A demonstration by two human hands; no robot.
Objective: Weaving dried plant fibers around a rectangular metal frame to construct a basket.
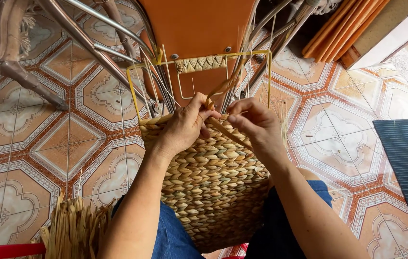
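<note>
**Two hands weave at the top edge of a basket**

The basket [213, 192] rests on the person's lap, between the knees, and its woven wall faces the camera. A yellow wire frame [269, 76] rises from its upper edge, and a short braided strip [200, 64] is already fixed on the top bar of the frame.

The left hand [185, 127] comes up from the lower left, the forearm straight and the wrist a little bent. Its fingers are curled, and the thumb and forefinger pinch a flat strand [223, 86] just above the woven edge. The strand goes up toward the frame.

The right hand [257, 122] comes from the lower right, with the back of the hand toward the camera. Its fingers are bent and closed on the same strand (the lower part of it runs slanted under this hand, across the weave). The two hands almost touch each other.

A bundle of dry straw [77, 230] lies at the lower left on the tiled floor [45, 158]. A dark ribbed mat [405, 163] lies at the right, well apart from the hands.
</note>
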